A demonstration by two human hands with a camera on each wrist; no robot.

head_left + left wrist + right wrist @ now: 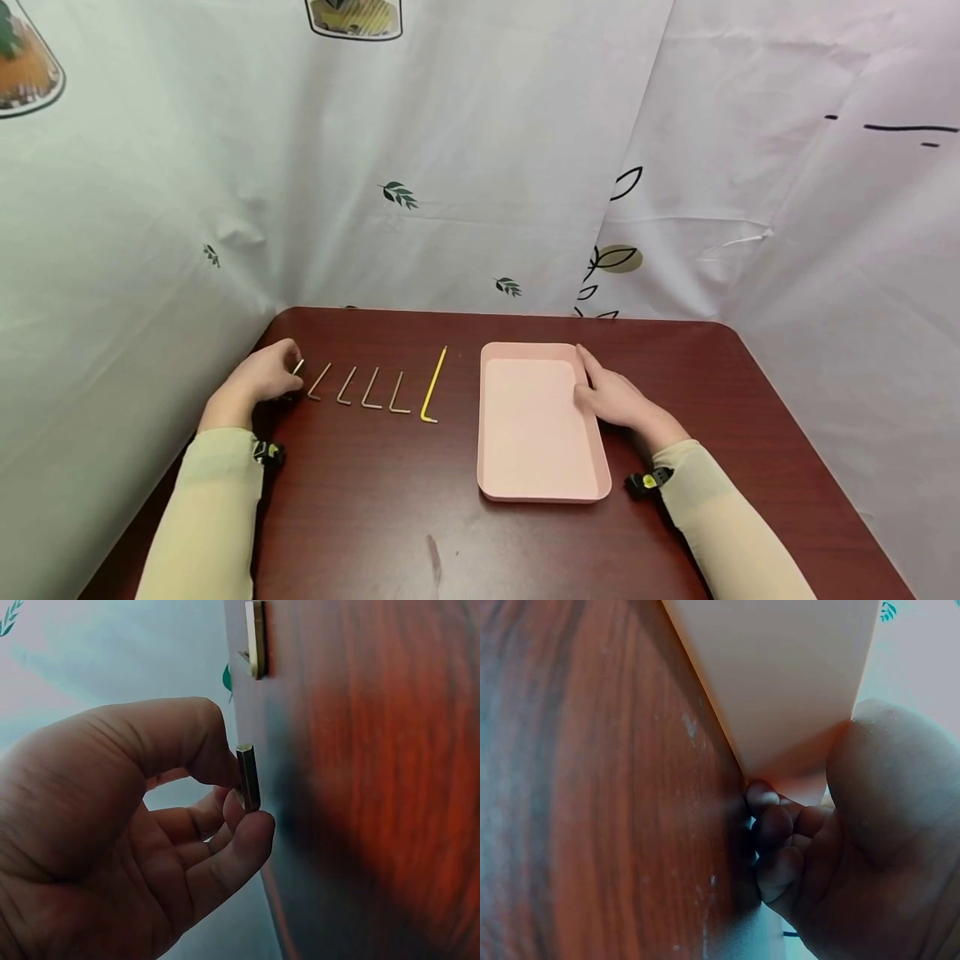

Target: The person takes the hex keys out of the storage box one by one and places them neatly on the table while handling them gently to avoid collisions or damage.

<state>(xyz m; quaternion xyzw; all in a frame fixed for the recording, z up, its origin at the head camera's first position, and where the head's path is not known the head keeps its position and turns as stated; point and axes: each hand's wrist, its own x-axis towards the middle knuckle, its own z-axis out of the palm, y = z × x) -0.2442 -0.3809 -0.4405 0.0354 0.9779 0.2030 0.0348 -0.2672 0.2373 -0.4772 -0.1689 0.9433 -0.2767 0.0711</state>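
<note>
At the left end of a row of hex keys, my left hand (264, 372) pinches one small hex key (248, 778) between thumb and fingers. Its short, six-sided end shows in the left wrist view; the fingers cover the rest. Several bare-metal hex keys (371, 389) lie spaced out to the right of that hand, with a longer yellow hex key (432, 385) at the row's right end. My right hand (618, 397) grips the right side of a shallow pink tray (536, 425), its thumb over the rim and its other fingers against the outer wall.
The dark reddish-brown table (360, 508) has rounded far corners. White printed cloth (465, 167) hangs close behind it and along both sides. A pale smear (434, 558) marks the tabletop near the front.
</note>
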